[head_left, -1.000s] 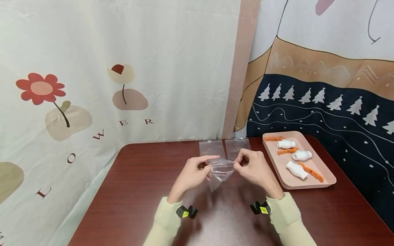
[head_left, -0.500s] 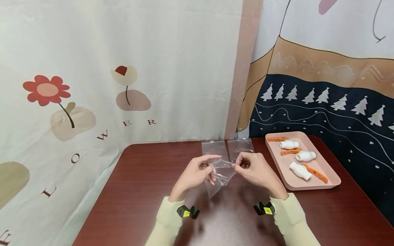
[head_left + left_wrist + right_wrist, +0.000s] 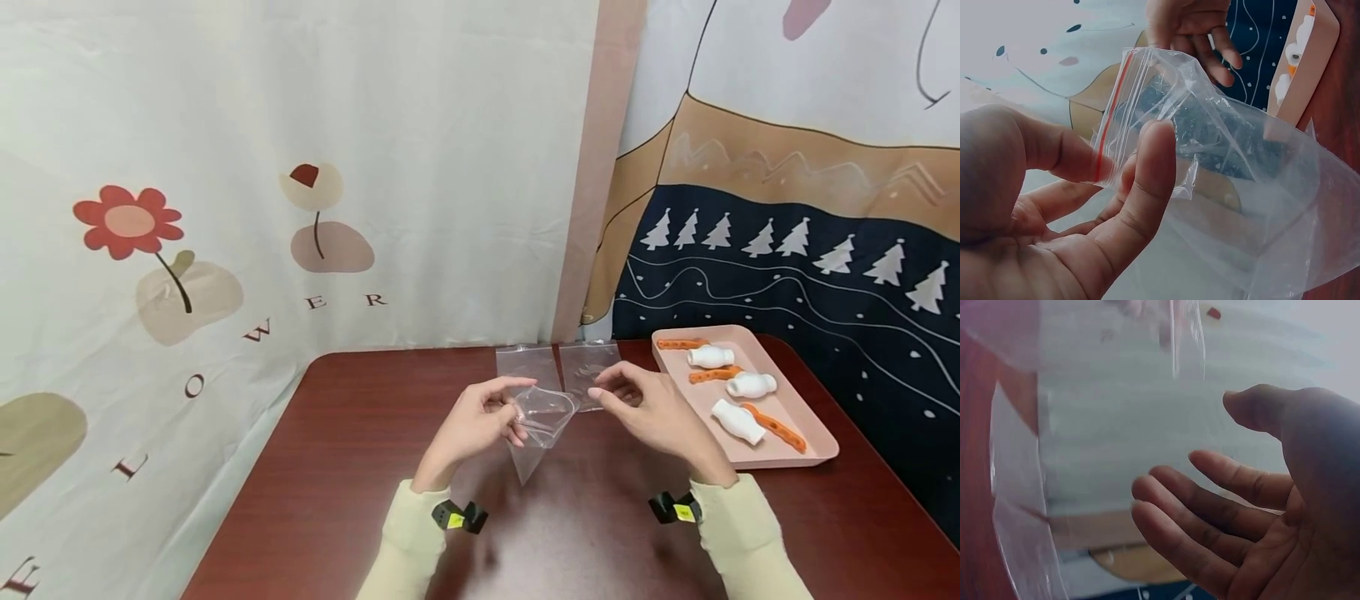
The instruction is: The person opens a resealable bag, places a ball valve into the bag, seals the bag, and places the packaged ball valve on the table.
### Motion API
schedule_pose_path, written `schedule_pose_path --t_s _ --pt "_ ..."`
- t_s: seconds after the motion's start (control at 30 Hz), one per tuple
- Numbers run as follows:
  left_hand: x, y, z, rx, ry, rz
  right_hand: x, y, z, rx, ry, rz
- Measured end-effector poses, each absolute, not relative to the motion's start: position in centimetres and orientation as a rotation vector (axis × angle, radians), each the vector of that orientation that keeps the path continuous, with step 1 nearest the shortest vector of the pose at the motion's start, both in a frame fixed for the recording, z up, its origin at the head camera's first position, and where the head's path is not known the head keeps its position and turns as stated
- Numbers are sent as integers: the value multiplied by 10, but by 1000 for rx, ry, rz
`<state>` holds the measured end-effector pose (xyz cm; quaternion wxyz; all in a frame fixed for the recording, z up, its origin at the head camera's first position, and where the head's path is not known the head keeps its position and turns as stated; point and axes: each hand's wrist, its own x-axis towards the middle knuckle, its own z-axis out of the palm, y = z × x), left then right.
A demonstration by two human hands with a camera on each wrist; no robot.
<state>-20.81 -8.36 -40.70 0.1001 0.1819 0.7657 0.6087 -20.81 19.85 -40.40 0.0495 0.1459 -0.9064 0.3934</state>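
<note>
A clear zip-lock bag (image 3: 543, 417) hangs above the table, its mouth spread apart. My left hand (image 3: 480, 417) pinches the bag near its zip edge; in the left wrist view the red zip line (image 3: 1113, 112) lies between thumb and fingers. To the right of the bag, my right hand (image 3: 656, 408) is apart from it, fingers loosely bent with nothing between them. The right wrist view shows that hand (image 3: 1241, 500) with thumb and fingertips separated.
Two more clear bags, a left one (image 3: 525, 360) and a right one (image 3: 588, 367), lie flat at the table's back edge. A pink tray (image 3: 813, 437) at the right holds white bottle-shaped pieces (image 3: 738, 422) and orange strips (image 3: 780, 429). Curtains stand behind the table (image 3: 360, 467).
My right hand has let go of the bag and moved to the right. The bag's mouth has come apart into a rounded opening, while my left hand keeps its pinch.
</note>
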Motion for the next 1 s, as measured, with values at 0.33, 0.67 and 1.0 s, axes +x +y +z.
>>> schedule_pose_path --t_s 0.33,0.67,1.0 --pt "-209 -87 -409 520 2246 1822 -217 245 -412 380 -2847 1043" --pt "-209 -90 -407 515 2249 1814 -221 294 -422 373 -2960 815" --pt "-211 -92 -408 523 2255 1812 -229 332 -432 526 -3014 641"
